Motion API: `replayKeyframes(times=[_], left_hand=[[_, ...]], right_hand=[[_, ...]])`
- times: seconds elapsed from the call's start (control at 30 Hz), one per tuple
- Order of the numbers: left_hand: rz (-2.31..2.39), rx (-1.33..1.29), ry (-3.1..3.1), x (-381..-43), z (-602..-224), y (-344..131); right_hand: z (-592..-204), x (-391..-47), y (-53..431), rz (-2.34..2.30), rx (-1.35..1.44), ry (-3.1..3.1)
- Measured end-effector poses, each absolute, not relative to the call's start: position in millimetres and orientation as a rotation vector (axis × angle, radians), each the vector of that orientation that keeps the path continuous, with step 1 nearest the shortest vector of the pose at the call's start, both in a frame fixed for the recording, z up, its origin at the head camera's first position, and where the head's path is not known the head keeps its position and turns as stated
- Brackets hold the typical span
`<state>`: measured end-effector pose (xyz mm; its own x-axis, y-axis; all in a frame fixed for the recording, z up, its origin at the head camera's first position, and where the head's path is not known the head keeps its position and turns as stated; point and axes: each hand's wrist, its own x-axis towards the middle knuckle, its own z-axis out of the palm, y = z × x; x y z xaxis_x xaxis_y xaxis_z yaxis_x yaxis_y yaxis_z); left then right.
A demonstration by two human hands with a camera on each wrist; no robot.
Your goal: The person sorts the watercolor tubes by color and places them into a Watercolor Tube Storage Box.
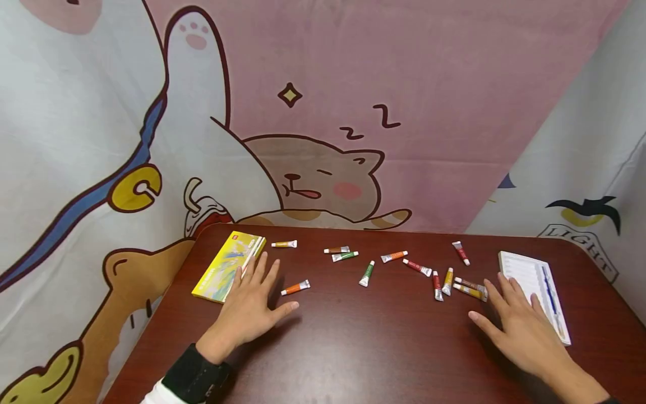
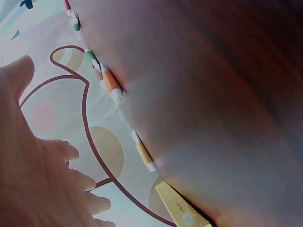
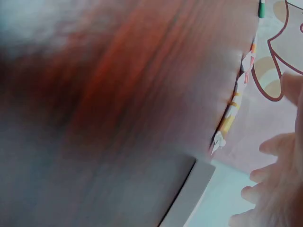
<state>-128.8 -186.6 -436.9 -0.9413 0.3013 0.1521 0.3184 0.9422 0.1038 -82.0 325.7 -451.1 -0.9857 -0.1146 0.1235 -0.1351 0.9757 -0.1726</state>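
My left hand (image 1: 247,314), fingers spread and straight, hovers at the lower right edge of a flat yellow box (image 1: 227,264) with a painted pattern. Just right of its fingertips lies an orange paint tube (image 1: 295,288), which also shows beyond the thumb in the left wrist view. On the other side, my right hand (image 1: 527,336) is spread too and holds nothing. Its fingers overlap the left edge of a flat white rectangular tray (image 1: 520,266), on which a thin blue brush (image 1: 550,292) lies. Near the right index finger are a yellow tube (image 1: 469,292) and a brown tube (image 1: 469,282).
Several more paint tubes are scattered across the dark red-brown table (image 1: 353,342), among them a green tube (image 1: 367,274), a red tube (image 1: 417,267) and a yellow tube (image 1: 285,244). A cloth (image 1: 429,73) printed with cartoon animals hangs behind the table.
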Motion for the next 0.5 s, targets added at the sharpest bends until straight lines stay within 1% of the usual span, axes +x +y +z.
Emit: replayKeyframes(times=[0.2,0.5], left_hand=[[-0.197,-0.463,-2.969,-127.2,-435.8,-188.8],[-0.208,-0.448,-2.983,-127.1,-436.1,-189.3]], right_hand=[[-444.4,-75.3,336.5,0.306,0.003,-2.995],[-430.7,-69.4,356.4,0.344,-0.484,-2.984]])
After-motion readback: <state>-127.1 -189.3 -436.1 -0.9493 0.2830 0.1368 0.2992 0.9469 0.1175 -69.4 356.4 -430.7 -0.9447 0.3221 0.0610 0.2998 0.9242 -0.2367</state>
